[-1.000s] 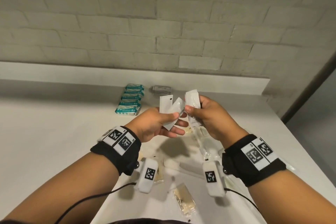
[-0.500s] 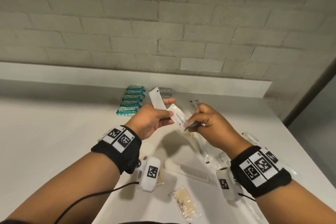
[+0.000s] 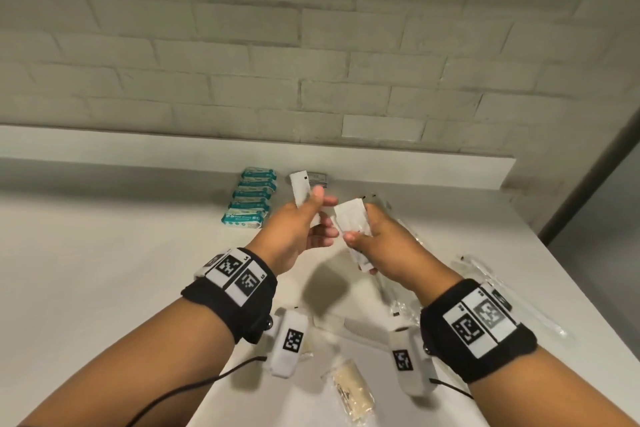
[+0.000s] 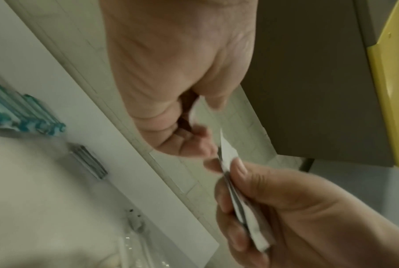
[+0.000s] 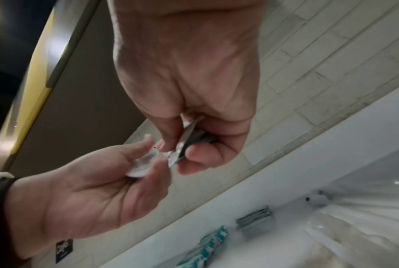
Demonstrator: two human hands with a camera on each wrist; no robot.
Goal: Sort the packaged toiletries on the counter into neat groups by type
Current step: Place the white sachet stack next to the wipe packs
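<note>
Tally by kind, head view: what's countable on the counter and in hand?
Teal packets: about 6, in an overlapping row
White sachets, held: at least 2
Grey packet stack: 1
Comb: 1
Beige packet: 1
Total: about 11. The clear-wrapped items are too blurred to count.

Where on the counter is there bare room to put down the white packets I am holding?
The widest bare patch of the counter lies left of the row of teal packs. A smaller strip lies right of the grey pack, along the back ledge. Near the front, around the comb, beige packet and clear wrappers, it is crowded.
</note>
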